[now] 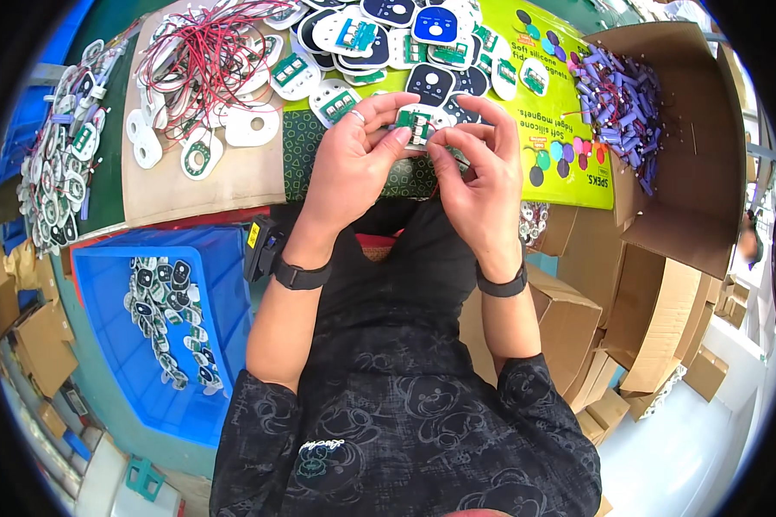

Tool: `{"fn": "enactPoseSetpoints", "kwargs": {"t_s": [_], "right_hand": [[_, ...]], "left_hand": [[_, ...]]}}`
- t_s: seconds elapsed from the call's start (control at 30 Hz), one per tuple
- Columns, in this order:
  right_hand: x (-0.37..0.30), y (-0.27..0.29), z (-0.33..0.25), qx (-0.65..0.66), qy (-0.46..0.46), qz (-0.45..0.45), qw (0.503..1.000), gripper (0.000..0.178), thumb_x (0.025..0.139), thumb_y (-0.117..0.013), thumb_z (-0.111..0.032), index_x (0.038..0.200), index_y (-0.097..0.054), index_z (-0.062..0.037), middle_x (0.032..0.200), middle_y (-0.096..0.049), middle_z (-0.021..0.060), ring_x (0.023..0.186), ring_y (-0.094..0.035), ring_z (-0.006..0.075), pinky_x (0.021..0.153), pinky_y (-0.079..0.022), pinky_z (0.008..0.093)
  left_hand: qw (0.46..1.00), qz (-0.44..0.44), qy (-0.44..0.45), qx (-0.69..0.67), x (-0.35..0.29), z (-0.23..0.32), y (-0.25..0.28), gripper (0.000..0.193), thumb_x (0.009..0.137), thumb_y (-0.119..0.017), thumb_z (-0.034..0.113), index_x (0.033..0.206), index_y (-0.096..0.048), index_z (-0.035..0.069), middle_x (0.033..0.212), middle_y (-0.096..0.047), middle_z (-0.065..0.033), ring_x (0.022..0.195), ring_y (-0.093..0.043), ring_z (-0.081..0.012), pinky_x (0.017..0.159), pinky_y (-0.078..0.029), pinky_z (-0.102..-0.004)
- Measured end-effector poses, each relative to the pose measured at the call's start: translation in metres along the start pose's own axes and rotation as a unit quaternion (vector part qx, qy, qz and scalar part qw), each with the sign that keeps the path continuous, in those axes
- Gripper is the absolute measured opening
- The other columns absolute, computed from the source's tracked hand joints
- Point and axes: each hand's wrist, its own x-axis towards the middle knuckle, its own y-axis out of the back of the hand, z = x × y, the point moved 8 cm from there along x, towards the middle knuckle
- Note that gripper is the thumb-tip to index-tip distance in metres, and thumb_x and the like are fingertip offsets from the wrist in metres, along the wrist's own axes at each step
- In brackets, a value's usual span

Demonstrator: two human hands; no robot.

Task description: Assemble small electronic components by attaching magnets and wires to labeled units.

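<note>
Between both hands, over the near edge of the table, is a small white panel with a green circuit board (414, 127). My left hand (353, 159) pinches its left side, thumb resting on the board. At its right edge my right hand (478, 168) has thumb and fingertips closed together; whether something thin is between them I cannot make out. Just beyond lies a pile of white and dark-blue panels (429, 84), several with green boards showing. To the left, a tangle of red wires (203, 60) lies over white panels with ring openings.
An open cardboard box (694, 129) at right stands beside a heap of purple cylinders with wires (616, 103). A blue bin (138, 379) with panels sits low on the left. More panels (65, 172) are heaped at far left. Cardboard boxes (569, 310) stand below right.
</note>
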Motion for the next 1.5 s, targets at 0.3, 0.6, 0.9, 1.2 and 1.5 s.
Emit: {"fn": "enactPoseSetpoints", "kwargs": {"t_s": [0.3, 0.6, 0.9, 1.2, 1.5], "right_hand": [[0.008, 0.001, -0.002, -0.020, 0.037, -0.024, 0.999, 0.015, 0.079, -0.074, 0.005, 0.092, -0.071, -0.0005, 0.125, -0.058, 0.0117, 0.087, -0.068, 0.0232, 0.074, -0.057, 0.0337], [0.003, -0.001, 0.000, 0.013, 0.009, 0.010, 1.000, 0.014, 0.079, -0.074, 0.005, 0.091, -0.071, -0.0011, 0.128, -0.057, 0.0128, 0.086, -0.069, 0.0223, 0.074, -0.057, 0.0335], [0.008, -0.001, -0.004, -0.022, 0.048, -0.006, 0.999, 0.018, 0.076, -0.075, 0.006, 0.092, -0.072, -0.0025, 0.130, -0.056, 0.0126, 0.086, -0.068, 0.0217, 0.071, -0.058, 0.0333], [0.016, -0.007, -0.015, -0.065, 0.182, -0.011, 0.981, 0.020, 0.072, -0.073, 0.008, 0.088, -0.070, -0.0035, 0.129, -0.062, 0.0089, 0.089, -0.068, 0.0224, 0.069, -0.058, 0.0331], [0.005, 0.012, 0.005, 0.043, -0.001, -0.045, 0.998, 0.020, 0.083, -0.074, 0.002, 0.101, -0.073, -0.0071, 0.142, -0.051, 0.0142, 0.090, -0.069, 0.0168, 0.067, -0.057, 0.0272]], "left_hand": [[1.000, -0.007, -0.014, 0.025, 0.000, 0.000, -0.002, 0.032, 0.100, -0.051, -0.005, 0.132, -0.053, -0.003, 0.126, -0.062, -0.0120, 0.108, -0.064, -0.0150, 0.094, -0.059, -0.0340], [1.000, 0.014, 0.000, -0.007, 0.003, 0.000, 0.000, 0.032, 0.100, -0.050, -0.006, 0.131, -0.053, -0.003, 0.120, -0.063, -0.0125, 0.106, -0.065, -0.0170, 0.093, -0.060, -0.0351], [0.999, 0.011, -0.029, 0.014, 0.001, -0.001, -0.001, 0.031, 0.100, -0.050, -0.007, 0.130, -0.053, -0.002, 0.123, -0.063, -0.0128, 0.106, -0.065, -0.0153, 0.093, -0.059, -0.0320], [0.999, 0.029, -0.031, 0.022, 0.001, 0.004, -0.001, 0.030, 0.100, -0.050, -0.006, 0.130, -0.053, -0.003, 0.122, -0.064, -0.0138, 0.106, -0.065, -0.0165, 0.092, -0.059, -0.0325], [0.999, 0.025, -0.006, -0.021, 0.001, -0.001, 0.002, 0.035, 0.100, -0.053, -0.003, 0.135, -0.052, -0.006, 0.123, -0.064, -0.0152, 0.107, -0.066, -0.0179, 0.092, -0.060, -0.0331]]}}
